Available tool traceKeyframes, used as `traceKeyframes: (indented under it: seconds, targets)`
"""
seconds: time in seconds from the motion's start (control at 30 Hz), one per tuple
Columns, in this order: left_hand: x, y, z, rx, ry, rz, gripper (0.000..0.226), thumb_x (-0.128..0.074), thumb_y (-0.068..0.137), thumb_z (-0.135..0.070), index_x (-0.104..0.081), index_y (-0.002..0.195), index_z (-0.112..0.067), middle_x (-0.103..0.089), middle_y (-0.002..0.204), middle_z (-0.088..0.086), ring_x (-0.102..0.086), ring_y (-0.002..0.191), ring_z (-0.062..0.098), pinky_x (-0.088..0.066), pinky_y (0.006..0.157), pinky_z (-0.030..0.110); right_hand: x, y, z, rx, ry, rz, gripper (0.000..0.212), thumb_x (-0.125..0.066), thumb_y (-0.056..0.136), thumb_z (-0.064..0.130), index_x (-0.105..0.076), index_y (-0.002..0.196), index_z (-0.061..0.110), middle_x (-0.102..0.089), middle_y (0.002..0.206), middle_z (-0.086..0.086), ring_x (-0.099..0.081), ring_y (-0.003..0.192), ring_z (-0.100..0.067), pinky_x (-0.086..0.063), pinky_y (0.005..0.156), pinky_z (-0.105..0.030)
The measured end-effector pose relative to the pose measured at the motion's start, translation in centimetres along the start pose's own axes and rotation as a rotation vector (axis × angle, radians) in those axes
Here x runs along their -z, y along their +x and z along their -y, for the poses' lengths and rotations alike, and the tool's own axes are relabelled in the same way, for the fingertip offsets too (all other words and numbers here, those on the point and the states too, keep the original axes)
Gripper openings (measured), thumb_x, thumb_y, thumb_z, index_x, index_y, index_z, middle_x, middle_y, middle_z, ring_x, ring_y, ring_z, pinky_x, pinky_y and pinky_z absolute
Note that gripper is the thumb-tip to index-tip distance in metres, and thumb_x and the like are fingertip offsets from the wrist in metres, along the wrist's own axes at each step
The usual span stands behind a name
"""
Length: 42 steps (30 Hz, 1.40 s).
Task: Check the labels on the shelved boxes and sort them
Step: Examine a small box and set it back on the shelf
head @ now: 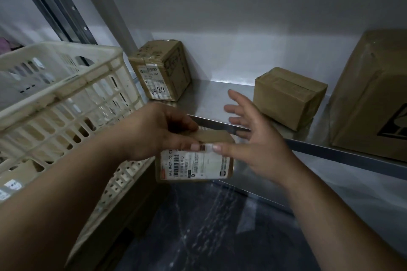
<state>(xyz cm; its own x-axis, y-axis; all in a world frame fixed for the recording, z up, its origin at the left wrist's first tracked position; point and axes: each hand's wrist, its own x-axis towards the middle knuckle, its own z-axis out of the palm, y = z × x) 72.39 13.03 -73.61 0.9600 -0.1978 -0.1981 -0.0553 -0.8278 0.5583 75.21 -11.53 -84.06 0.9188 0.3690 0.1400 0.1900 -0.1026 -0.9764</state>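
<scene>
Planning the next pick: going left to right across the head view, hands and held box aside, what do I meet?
crate → box marked 6589 → small plain box → big box, cut off by the right edge.

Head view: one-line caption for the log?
Left hand grips a small labelled box before the shelf; right hand open beside it.

The left forearm (66, 193) and right forearm (330, 215), both bare, reach in from the lower corners and meet at centre. The left grip (158, 132) curls palm-down, thumb and fingers pinching the top edge of a small box (193, 167). The right grip (253, 138) is spread with straight fingers, its thumb tip touching that box.
</scene>
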Motion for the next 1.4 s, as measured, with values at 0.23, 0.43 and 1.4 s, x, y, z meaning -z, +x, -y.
traceKeyframes:
  seconds: [0.23, 0.43, 1.4]
  targets:
    - [-0.7, 0.2, -0.9, -0.031, 0.083, -0.07, 0.051, -0.1, 0.063, -0.044, -0.076, 0.108, -0.038, -0.078, 0.098, -0.018, -0.071, 0.089, -0.008, -0.053, 0.069, 0.01, -0.4, 0.2, -0.5, -0.048, -0.105, 0.163, 0.074, -0.093, 0.085, 0.007, -0.065, 0.147, 0.036, -0.069, 0.125, 0.011, -0.066, 0.115, -0.001, -0.062, 0.09, -0.025]
    - [-0.5, 0.7, 0.1, -0.005, -0.357, -0.466, 0.087, -0.078, 0.067, -0.084, -0.063, 0.143, -0.045, -0.066, 0.134, -0.019, -0.067, 0.123, 0.006, -0.056, 0.102, 0.039, -0.4, 0.9, -1.6, -0.082, 0.246, 0.033, 0.05, -0.071, 0.1, -0.001, -0.064, 0.146, 0.017, -0.077, 0.125, -0.006, -0.074, 0.121, -0.024, -0.064, 0.095, -0.038]
    - [-4.8, 3.6, 1.7, -0.034, -0.843, -0.183, 0.063, -0.076, 0.086, -0.005, -0.06, 0.147, -0.01, -0.077, 0.129, 0.015, -0.075, 0.121, 0.033, -0.061, 0.103, 0.05, -2.4, 1.6, -1.1, -0.109, 0.454, -0.262, 0.045, -0.074, 0.101, 0.003, -0.059, 0.136, 0.028, -0.075, 0.125, -0.004, -0.077, 0.114, -0.023, -0.067, 0.089, -0.046]
